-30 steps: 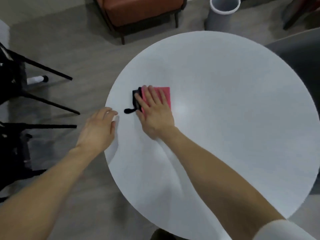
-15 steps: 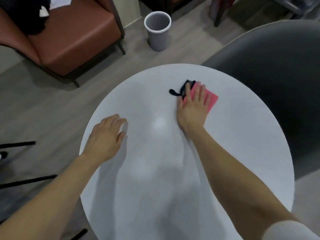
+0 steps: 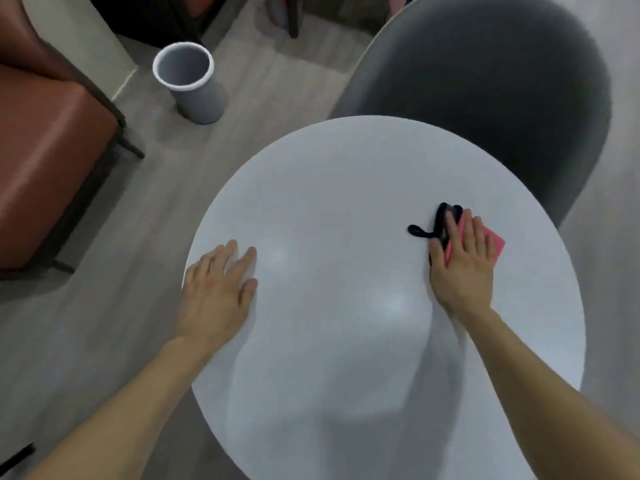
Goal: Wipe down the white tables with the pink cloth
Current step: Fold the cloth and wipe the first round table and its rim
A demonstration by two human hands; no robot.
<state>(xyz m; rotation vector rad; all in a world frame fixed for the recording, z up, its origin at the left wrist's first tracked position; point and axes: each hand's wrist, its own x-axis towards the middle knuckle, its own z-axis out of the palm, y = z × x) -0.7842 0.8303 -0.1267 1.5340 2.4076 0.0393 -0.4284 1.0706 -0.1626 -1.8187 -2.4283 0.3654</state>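
Observation:
A round white table (image 3: 346, 188) fills the middle of the view. My right hand (image 3: 462, 268) lies flat with straight fingers on the pink cloth (image 3: 496, 244), pressing it onto the table's right side. The cloth has a black edge and a black loop (image 3: 420, 232) that sticks out to the left of my fingers. Most of the cloth is hidden under my palm. My left hand (image 3: 216, 296) rests flat and spread on the table's left edge, holding nothing.
A dark grey chair (image 3: 485, 81) stands behind the table at the upper right. A grey bin (image 3: 188, 81) sits on the floor at the upper left, next to a brown upholstered seat (image 3: 41, 150). Grey wood-look floor surrounds the table.
My right hand has slid the pink cloth from the table's left side across to its right side. My left hand moved from beside the table's left rim onto its left edge.

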